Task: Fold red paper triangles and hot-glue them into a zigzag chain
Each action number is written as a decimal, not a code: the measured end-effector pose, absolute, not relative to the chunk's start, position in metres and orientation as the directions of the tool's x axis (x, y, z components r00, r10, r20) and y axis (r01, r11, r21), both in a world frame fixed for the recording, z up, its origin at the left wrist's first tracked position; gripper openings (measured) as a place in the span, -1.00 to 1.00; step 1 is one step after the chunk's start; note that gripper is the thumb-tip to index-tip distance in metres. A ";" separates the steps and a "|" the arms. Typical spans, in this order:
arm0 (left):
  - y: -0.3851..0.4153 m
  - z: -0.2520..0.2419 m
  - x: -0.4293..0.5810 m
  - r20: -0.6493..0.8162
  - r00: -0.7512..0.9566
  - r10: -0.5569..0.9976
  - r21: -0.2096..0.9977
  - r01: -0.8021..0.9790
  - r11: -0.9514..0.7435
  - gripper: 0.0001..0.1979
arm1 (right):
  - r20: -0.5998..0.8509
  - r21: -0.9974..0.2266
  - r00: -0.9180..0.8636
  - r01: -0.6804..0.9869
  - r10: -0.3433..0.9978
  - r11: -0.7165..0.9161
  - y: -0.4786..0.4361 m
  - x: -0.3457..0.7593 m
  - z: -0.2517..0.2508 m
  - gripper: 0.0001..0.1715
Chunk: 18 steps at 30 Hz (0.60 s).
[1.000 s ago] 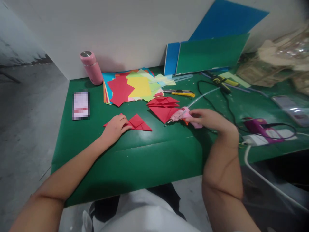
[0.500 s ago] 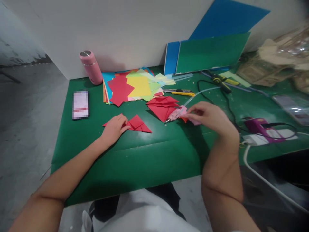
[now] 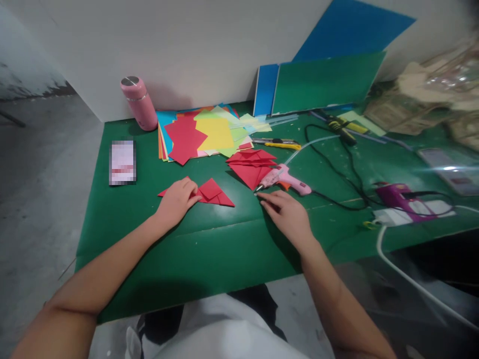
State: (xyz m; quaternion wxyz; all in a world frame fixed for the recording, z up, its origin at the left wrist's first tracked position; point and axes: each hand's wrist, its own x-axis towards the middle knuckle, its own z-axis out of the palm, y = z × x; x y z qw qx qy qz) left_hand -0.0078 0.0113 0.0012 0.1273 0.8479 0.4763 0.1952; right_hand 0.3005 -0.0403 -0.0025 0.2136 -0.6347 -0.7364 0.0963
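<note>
My left hand (image 3: 178, 199) lies curled over the left part of a red folded paper piece (image 3: 214, 192), its fingers gripping and pressing the paper. The piece's right half, with raised triangular folds, shows beyond my fingertips. My right hand (image 3: 287, 214) is just below the nozzle of a pink glue gun (image 3: 286, 177). Its index finger stretches toward the tabletop by the nozzle tip; I see nothing held between finger and thumb. The glue gun lies on its side with a clear glue stick out of its back. Behind the nozzle sit more red folded papers (image 3: 251, 168).
Coloured paper sheets (image 3: 215, 133) are piled at the back, beside a pink bottle (image 3: 139, 103). A yellow cutter (image 3: 279, 143) lies near them. A blurred-out phone-like item (image 3: 122, 162) is at left. At right are a black cable (image 3: 337, 203) and a purple plug adapter (image 3: 407, 199).
My right hand has moved from the glue gun's handle down and left to its nozzle tip, uncovering the handle. My left hand stays on the red paper.
</note>
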 end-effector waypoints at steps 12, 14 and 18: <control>0.011 -0.001 -0.008 0.228 0.480 0.847 0.364 0.765 -0.532 -0.80 | 0.223 -0.398 -0.198 0.875 0.955 0.274 -0.048 0.290 0.004 -0.69; 0.011 0.000 -0.007 0.227 0.478 0.848 0.365 0.766 -0.530 -0.80 | 0.234 -0.437 -0.200 0.853 0.952 0.286 -0.049 0.290 0.007 -0.74; 0.011 0.002 -0.007 0.212 0.483 0.849 0.367 0.766 -0.528 -0.78 | 0.267 -0.491 -0.160 0.826 0.950 0.277 -0.050 0.289 0.011 -0.78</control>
